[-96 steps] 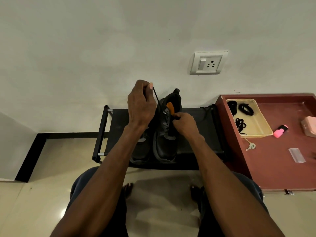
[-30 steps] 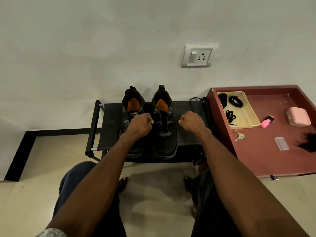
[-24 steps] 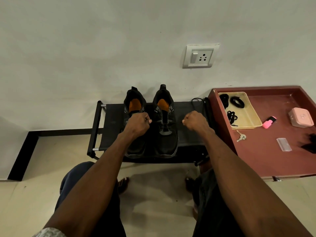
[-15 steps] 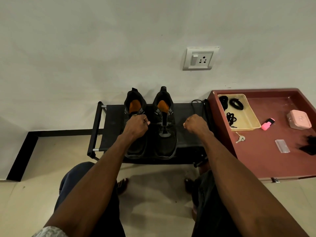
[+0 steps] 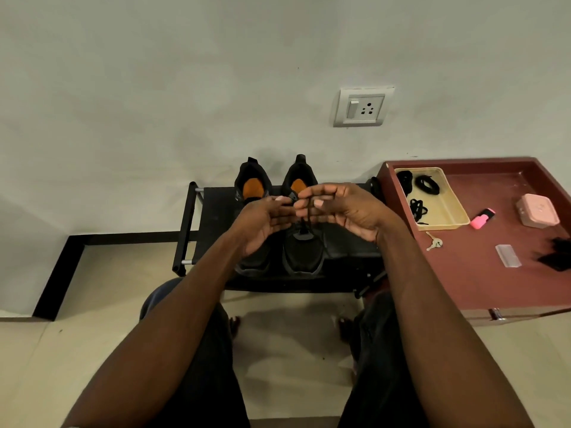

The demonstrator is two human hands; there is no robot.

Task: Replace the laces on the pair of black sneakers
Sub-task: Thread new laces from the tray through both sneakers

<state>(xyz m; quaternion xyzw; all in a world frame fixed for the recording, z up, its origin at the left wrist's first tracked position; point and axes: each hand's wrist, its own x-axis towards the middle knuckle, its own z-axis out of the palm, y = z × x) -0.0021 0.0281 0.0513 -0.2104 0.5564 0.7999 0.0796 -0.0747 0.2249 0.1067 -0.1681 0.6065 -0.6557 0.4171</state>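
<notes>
Two black sneakers with orange insoles stand side by side on a low black rack (image 5: 216,211), toes toward me: the left sneaker (image 5: 251,186) and the right sneaker (image 5: 304,254). Both my hands meet above the right sneaker's tongue. My right hand (image 5: 343,208) pinches a black lace (image 5: 306,217) that runs down to the shoe. My left hand (image 5: 265,220) is palm-up, its fingertips touching the same lace ends; whether it grips them is hidden. A cream tray (image 5: 448,205) on the right holds several coiled black laces (image 5: 426,184).
A maroon table (image 5: 494,282) stands right of the rack, carrying the tray, a pink highlighter (image 5: 482,218), a pink box (image 5: 537,210), keys (image 5: 434,242), a clear packet (image 5: 508,255) and a dark object (image 5: 556,257) at the edge. A wall socket (image 5: 363,106) is above. My knees and feet are below.
Both hands were fists pulling the lace ends apart to either side of the right sneaker; they have now come together above its tongue, palms turned up, fingers on the lace.
</notes>
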